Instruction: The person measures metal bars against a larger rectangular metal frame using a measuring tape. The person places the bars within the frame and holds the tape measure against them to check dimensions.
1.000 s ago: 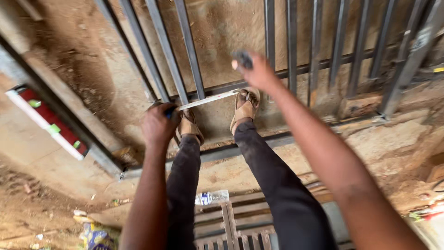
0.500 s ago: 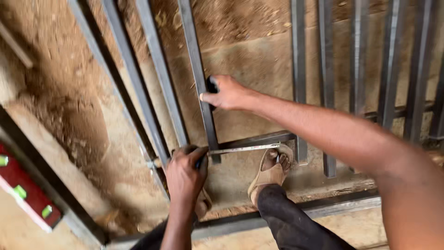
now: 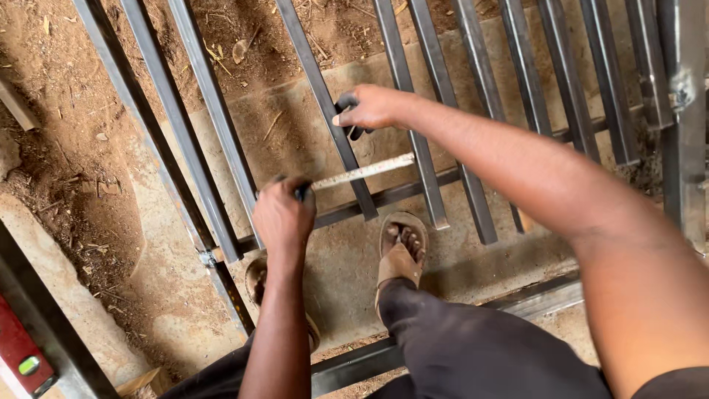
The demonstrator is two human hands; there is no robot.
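Far left, bottom corner: a red spirit level (image 3: 18, 362) with a green vial lies beside a dark frame rail on the packed dirt ground (image 3: 66, 133), well apart from you.

Left of centre: your left hand (image 3: 283, 216) is fisted shut on the near end of a tape measure blade (image 3: 363, 171), pinning it at the foot of one of the slanted steel bars (image 3: 214, 125) of the gate frame lying flat on the ground.

Centre: the pale blade runs up and to the right, crossing another bar (image 3: 325, 103) of the frame. Below it, your sandalled foot (image 3: 401, 251) rests on the concrete slab (image 3: 354, 266) between the lower cross rails.

Right of centre: your right hand (image 3: 369, 108) is closed on a dark object, likely the tape's case, though it is too hidden to be sure, held against the next bar (image 3: 402, 74).

Right: further parallel bars and a heavier upright post (image 3: 683, 111) with a weld bead.

Progress, as judged: the tape is stretched and seated across the bar spacing; no mark shows on the steel, and the reading appears still to be taken.
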